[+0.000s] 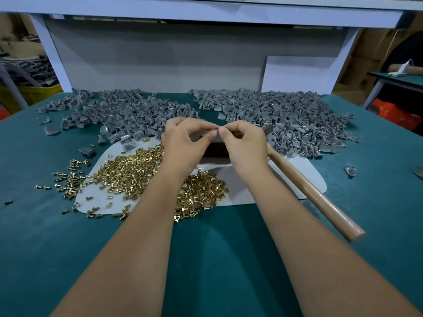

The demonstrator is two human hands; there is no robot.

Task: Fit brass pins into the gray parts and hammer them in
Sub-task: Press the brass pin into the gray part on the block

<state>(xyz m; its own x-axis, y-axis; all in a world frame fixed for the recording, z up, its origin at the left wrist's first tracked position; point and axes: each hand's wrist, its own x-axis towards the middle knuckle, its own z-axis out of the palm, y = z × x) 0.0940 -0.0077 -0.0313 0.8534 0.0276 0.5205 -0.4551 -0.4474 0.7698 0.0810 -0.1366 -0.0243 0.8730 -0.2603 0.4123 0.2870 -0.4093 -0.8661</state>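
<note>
My left hand [183,143] and my right hand [245,145] meet fingertip to fingertip above a dark block [216,151] in the middle of the table. The left hand holds a small gray part [198,136], mostly hidden by its fingers. The right hand's thumb and forefinger pinch something tiny at the meeting point, too small to identify. A heap of brass pins [135,172] lies on a pale sheet [240,191] under my left forearm. A hammer with a wooden handle [313,193] lies to the right, its head behind my right hand.
Two big piles of gray parts cover the back of the green table: one on the left [128,113], one on the right [286,117]. Stray pins [71,179] and loose gray parts [350,169] lie about. A white shelf frame [52,56] rises behind.
</note>
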